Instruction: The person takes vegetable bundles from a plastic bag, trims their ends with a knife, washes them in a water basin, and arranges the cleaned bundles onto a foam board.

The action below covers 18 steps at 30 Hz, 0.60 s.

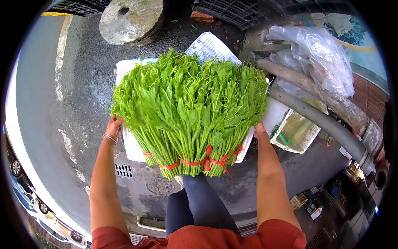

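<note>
Several bundles of leafy green shoots with curling tendrils (188, 97) lie side by side on a white foam box (133, 147). Red ties (192, 162) bind their stems, which point toward me and overhang the near edge. My left hand (114, 126), with a bracelet at the wrist, grips the left side of the box beside the leaves. At the opposite side, my right hand (260, 130) holds the box; leaves partly cover its fingers. Most of the box is hidden under the greens. A printed sheet (212, 47) shows behind the leaves.
A round stone block (132, 20) stands at the far left, near black crates (226, 12). On the right are thick pipes (319, 93), clear plastic bags (317, 54) and another white foam box (296, 132). A drain grate (124, 170) lies in the wet pavement.
</note>
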Each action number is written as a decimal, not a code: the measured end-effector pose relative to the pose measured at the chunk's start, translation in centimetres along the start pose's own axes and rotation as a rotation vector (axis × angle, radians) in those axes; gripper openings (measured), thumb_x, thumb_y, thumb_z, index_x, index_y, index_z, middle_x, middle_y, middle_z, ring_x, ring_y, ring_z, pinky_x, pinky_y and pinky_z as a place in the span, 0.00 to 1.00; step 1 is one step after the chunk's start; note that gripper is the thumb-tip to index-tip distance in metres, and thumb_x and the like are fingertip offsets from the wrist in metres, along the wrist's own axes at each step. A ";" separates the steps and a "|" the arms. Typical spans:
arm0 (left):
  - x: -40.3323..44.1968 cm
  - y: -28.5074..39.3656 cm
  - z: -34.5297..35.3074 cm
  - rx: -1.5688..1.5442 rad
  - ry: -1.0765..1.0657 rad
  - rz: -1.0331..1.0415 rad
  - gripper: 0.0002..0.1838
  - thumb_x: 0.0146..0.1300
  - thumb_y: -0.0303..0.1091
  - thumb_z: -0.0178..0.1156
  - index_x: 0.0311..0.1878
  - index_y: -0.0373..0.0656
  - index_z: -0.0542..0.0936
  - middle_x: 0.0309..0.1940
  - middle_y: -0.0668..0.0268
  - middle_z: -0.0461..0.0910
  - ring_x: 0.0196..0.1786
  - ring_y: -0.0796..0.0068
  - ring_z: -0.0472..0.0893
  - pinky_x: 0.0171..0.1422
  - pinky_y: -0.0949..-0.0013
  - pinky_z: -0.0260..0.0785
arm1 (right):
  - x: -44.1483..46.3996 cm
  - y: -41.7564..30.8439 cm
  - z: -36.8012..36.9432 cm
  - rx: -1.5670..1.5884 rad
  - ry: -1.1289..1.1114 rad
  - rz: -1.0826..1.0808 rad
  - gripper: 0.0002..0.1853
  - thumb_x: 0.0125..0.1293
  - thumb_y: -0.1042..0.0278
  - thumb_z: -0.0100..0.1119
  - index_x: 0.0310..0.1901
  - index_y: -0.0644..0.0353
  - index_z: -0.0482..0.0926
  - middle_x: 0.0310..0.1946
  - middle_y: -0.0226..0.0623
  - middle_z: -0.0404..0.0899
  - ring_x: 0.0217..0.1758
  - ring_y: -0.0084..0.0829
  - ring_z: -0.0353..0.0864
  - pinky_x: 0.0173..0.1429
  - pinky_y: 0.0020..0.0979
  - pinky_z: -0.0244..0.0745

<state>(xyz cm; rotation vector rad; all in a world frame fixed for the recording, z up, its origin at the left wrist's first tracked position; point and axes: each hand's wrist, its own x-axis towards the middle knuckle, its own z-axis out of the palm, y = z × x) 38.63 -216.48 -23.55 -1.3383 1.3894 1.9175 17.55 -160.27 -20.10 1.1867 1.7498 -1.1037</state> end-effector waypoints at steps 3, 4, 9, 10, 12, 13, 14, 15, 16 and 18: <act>1.3 -1.0 -0.6 -0.173 -0.042 0.045 0.25 0.53 0.30 0.54 0.57 0.43 0.65 0.46 0.65 0.74 0.46 0.70 0.76 0.50 0.68 0.69 | 3.3 2.0 -1.3 0.147 -0.160 0.076 0.26 0.59 0.46 0.45 0.56 0.51 0.67 0.54 0.34 0.69 0.57 0.33 0.65 0.59 0.39 0.60; 1.4 -0.9 -0.1 -0.204 -0.028 0.024 0.24 0.54 0.29 0.52 0.56 0.43 0.66 0.46 0.65 0.74 0.46 0.70 0.76 0.50 0.67 0.69 | 4.2 3.1 -1.4 0.190 -0.070 0.031 0.27 0.60 0.50 0.48 0.58 0.55 0.65 0.59 0.35 0.66 0.59 0.37 0.65 0.61 0.32 0.58; 2.2 -5.3 -0.1 -0.337 0.257 0.056 0.17 0.57 0.31 0.48 0.51 0.42 0.70 0.41 0.65 0.76 0.41 0.67 0.77 0.46 0.66 0.71 | -1.9 -0.5 -1.6 0.174 0.448 -0.627 0.19 0.61 0.69 0.49 0.55 0.59 0.66 0.48 0.35 0.71 0.45 0.26 0.70 0.50 0.26 0.64; 2.8 -5.9 -0.4 -0.331 0.241 0.058 0.17 0.57 0.31 0.48 0.51 0.42 0.70 0.41 0.65 0.76 0.41 0.67 0.77 0.46 0.66 0.71 | -4.1 -2.5 -1.6 0.070 0.431 -0.801 0.16 0.61 0.74 0.50 0.52 0.61 0.70 0.42 0.33 0.74 0.38 0.21 0.69 0.47 0.22 0.65; 2.7 -7.0 -1.4 -0.255 0.261 0.133 0.14 0.59 0.35 0.51 0.48 0.43 0.73 0.38 0.66 0.77 0.40 0.71 0.77 0.44 0.70 0.69 | -8.0 -7.0 0.7 0.096 0.194 -0.928 0.10 0.63 0.71 0.52 0.45 0.62 0.76 0.34 0.28 0.76 0.33 0.17 0.71 0.42 0.20 0.67; 2.9 -7.9 -2.7 -0.248 0.254 0.133 0.14 0.59 0.35 0.51 0.48 0.43 0.73 0.38 0.66 0.77 0.40 0.71 0.77 0.44 0.70 0.69 | -9.1 -8.9 1.6 0.098 0.136 -0.938 0.10 0.63 0.71 0.54 0.44 0.62 0.77 0.34 0.28 0.77 0.36 0.16 0.72 0.43 0.20 0.68; 3.4 -8.9 -4.2 -0.115 0.223 0.148 0.16 0.59 0.37 0.53 0.49 0.43 0.73 0.39 0.66 0.77 0.41 0.73 0.76 0.45 0.71 0.68 | -8.8 -9.9 1.7 0.032 0.094 -0.845 0.12 0.62 0.70 0.55 0.47 0.63 0.76 0.40 0.31 0.77 0.39 0.20 0.74 0.46 0.20 0.68; 4.2 -9.7 -5.4 0.014 0.192 0.169 0.17 0.59 0.39 0.54 0.50 0.44 0.73 0.39 0.66 0.78 0.42 0.74 0.75 0.45 0.73 0.66 | -9.1 -11.1 2.3 -0.067 0.068 -0.740 0.14 0.61 0.69 0.57 0.47 0.62 0.76 0.41 0.32 0.78 0.42 0.20 0.74 0.49 0.20 0.68; 4.7 -10.2 -6.1 0.305 0.258 0.208 0.19 0.60 0.42 0.54 0.52 0.45 0.72 0.42 0.62 0.77 0.44 0.73 0.75 0.49 0.73 0.64 | -9.0 -11.7 2.8 -0.091 0.039 -0.710 0.14 0.60 0.68 0.59 0.48 0.61 0.76 0.38 0.30 0.78 0.39 0.18 0.74 0.46 0.19 0.68; 4.9 -10.4 -7.1 0.595 0.345 0.238 0.21 0.60 0.44 0.54 0.54 0.46 0.72 0.45 0.58 0.77 0.46 0.73 0.75 0.52 0.73 0.63 | -8.7 -11.7 3.4 -0.117 0.003 -0.684 0.15 0.59 0.67 0.60 0.48 0.59 0.77 0.35 0.29 0.79 0.35 0.16 0.73 0.43 0.18 0.68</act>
